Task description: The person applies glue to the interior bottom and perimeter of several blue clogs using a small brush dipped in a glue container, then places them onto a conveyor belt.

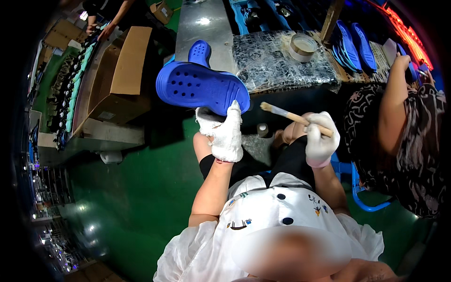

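The left hand [227, 136], white-gloved, reaches forward with its thumb raised, grasping the right end of 1 blue shoe [202, 89] held up at the metal surface's [202, 21] near edge. The right hand [322, 138], also gloved, curls its fingers around 1 brush [292, 115], bristles pointing left, apart from the shoe.

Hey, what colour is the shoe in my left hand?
The shoe in your left hand is bright blue, seen best in the head view.
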A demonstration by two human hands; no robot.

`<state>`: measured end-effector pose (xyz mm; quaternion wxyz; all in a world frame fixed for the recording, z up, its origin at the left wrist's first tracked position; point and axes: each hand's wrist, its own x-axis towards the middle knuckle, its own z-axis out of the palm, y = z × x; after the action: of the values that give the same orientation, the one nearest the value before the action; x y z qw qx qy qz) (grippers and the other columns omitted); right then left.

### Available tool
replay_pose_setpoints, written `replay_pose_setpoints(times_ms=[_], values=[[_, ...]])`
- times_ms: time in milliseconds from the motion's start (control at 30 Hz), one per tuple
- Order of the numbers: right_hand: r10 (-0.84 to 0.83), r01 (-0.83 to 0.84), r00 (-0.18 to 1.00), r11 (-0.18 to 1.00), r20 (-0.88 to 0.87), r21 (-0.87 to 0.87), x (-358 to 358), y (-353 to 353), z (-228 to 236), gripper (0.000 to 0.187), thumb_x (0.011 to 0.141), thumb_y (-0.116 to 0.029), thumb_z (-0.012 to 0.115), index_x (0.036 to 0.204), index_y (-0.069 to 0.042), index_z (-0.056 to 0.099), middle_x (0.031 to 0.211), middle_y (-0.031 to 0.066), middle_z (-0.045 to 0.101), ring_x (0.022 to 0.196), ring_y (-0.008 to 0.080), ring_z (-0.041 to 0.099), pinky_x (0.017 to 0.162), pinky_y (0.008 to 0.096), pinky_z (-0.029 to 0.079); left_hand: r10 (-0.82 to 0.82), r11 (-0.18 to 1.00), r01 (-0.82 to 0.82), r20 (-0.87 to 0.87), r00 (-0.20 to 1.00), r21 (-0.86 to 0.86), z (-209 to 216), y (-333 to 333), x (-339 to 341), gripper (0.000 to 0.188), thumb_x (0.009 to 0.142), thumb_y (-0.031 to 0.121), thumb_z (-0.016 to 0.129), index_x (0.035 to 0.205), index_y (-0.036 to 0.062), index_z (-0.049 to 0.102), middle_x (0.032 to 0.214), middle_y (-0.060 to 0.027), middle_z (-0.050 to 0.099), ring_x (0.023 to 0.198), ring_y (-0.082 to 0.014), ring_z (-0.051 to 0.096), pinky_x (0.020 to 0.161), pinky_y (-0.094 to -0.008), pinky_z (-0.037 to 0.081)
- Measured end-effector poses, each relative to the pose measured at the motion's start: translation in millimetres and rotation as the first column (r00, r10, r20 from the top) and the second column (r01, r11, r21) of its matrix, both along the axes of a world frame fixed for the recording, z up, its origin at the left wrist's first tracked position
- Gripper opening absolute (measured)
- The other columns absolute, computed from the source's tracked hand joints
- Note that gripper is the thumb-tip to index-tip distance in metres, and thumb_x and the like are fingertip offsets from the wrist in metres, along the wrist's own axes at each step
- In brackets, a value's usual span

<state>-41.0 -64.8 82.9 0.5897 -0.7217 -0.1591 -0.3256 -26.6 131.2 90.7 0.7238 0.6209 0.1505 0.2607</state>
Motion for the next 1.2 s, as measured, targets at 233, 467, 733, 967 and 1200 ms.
replay_pose_setpoints(times_ms=[233, 467, 733, 967, 1200], values=[[0.039, 0.021, 0.974, 0.966, 0.224, -0.259, 7, 21, 22, 0.025, 0.066, 0.012, 0.067, 0.088, -0.001, 0.064, 0.073, 0.0082, 0.065, 0.059, 0.0215, 0.058, 0.054, 0.0288, 0.046, 0.021, 0.992, -0.034, 0.106, 0.994, 0.123, -19, -1, 4, 0.043, 0.082, -0.004, 0.07, 0.115, 0.0021, 0.043, 0.106, -0.0106, 0.057, 0.082, -0.0125, 0.061, 0.069, -0.0256, 0.055], [0.02, 0.05, 0.973, 0.955, 0.23, -0.291, 9, 20, 26, 0.027, 0.061, 0.01, 0.069, 0.085, -0.002, 0.065, 0.071, 0.0067, 0.064, 0.058, 0.0219, 0.057, 0.051, 0.0301, 0.044, 0.004, 0.998, 0.001, 0.081, 0.997, -0.067, -1, -12, -1, 0.048, 0.077, -0.004, 0.073, 0.118, -0.0019, 0.048, 0.107, -0.0135, 0.059, 0.093, -0.0189, 0.062, 0.084, -0.0326, 0.053], [-0.003, 0.068, 0.977, 0.953, 0.215, -0.295, 8, 11, 29, 0.027, 0.058, 0.007, 0.072, 0.081, -0.005, 0.065, 0.071, 0.0051, 0.064, 0.058, 0.0211, 0.057, 0.052, 0.0303, 0.045, 0.001, 0.989, -0.028, 0.183, 0.983, 0.147, -26, -6, 7, 0.044, 0.081, -0.006, 0.069, 0.119, -0.0012, 0.047, 0.108, -0.0122, 0.06, 0.088, -0.0168, 0.064, 0.077, -0.0297, 0.057], [-0.021, 0.089, 0.976, 0.949, 0.218, -0.304, 8, 8, 25, 0.025, 0.061, 0.006, 0.072, 0.082, -0.006, 0.066, 0.07, 0.0041, 0.063, 0.059, 0.0205, 0.057, 0.053, 0.0292, 0.045, 0.002, 0.997, -0.01, 0.105, 0.995, 0.074, -18, -6, 5, 0.049, 0.077, -0.006, 0.072, 0.118, -0.0035, 0.046, 0.114, -0.0157, 0.058, 0.101, -0.0215, 0.062, 0.091, -0.0355, 0.052], [0.094, -0.016, 0.974, 0.937, 0.208, -0.35, 7, 8, 27, 0.024, 0.062, 0.005, 0.07, 0.082, -0.006, 0.066, 0.068, 0.0047, 0.062, 0.055, 0.0204, 0.055, 0.051, 0.0299, 0.043, 0.062, 0.988, -0.084, 0.17, 0.983, 0.127, -28, -3, 10, 0.049, 0.077, -0.006, 0.072, 0.119, -0.0036, 0.047, 0.113, -0.0153, 0.059, 0.102, -0.0224, 0.061, 0.092, -0.037, 0.051]])
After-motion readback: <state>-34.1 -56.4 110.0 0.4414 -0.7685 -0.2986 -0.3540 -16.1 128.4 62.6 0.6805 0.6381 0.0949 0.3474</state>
